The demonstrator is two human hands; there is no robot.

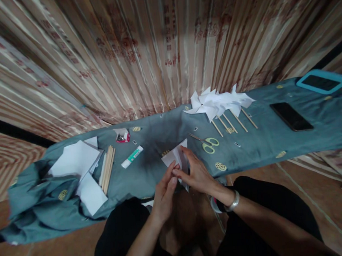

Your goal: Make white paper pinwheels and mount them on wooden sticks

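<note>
A folded piece of white paper [177, 156] is between my two hands at the front edge of the cloth-covered surface. My right hand [196, 173] grips its right side, with the thumb across the near part. From the left, my left hand [165, 189] closes its fingers on the paper's lower left part. The fingers of both hands nearly meet at the paper's middle. Green-handled scissors [209, 144] lie just beyond my right hand. A green and white glue stick [132, 156] rests to the left of the paper.
White paper pinwheels [216, 102] on wooden sticks lie at the back. Loose white paper sheets [75, 161], a bundle of sticks [108, 170] and a small red box [122, 135] are on the left. A phone [291, 116] and a blue-framed tablet [322, 75] lie right.
</note>
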